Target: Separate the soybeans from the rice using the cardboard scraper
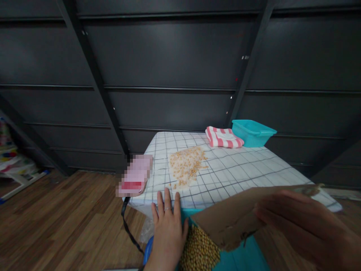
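Note:
My left hand [168,226] lies flat with its fingers stretched out on the near edge of a table covered by a white checked cloth [239,169]; a ring shows on one finger. My right hand [307,226] is closed on a piece of brown cardboard [239,214], held tilted over a teal tub [239,259] in front of me. The tub holds yellow grains [199,250]. A loose heap of the same grains [187,163] is spread on the cloth beyond my left hand.
A folded red and white striped cloth [223,137] and a teal basin [252,132] sit at the table's far end. A pink pixelated thing [135,176] with a black strap hangs off the left edge. Dark panelled wall behind, wooden floor at left.

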The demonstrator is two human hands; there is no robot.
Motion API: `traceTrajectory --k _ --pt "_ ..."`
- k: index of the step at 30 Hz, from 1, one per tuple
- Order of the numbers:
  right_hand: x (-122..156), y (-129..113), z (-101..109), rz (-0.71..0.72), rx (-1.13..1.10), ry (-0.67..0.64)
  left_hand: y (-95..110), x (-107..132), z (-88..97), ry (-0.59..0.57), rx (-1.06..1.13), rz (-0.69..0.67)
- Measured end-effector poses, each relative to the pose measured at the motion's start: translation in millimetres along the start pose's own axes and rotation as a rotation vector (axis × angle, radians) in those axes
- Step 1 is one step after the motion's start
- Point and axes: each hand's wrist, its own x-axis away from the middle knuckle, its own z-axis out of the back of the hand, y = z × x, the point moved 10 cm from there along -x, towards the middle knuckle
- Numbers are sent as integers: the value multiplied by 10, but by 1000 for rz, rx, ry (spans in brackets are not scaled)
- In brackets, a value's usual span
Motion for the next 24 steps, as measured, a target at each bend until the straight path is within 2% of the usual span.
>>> traceTrajectory --k 5,11,15,20,24 --pt "-91 290 -36 -131 -77 50 -24 14 -63 -12 5 -16" --pt "-243 415 -306 -22 184 57 5 15 -47 0 -26 -28" --pt "-267 564 -436 -29 220 68 -21 19 -62 6 -27 -5" --pt "-294 833 -610 -104 211 112 22 25 -50 41 -40 -57" --pt "-317 898 -759 -101 182 139 28 16 19 76 -65 -38"
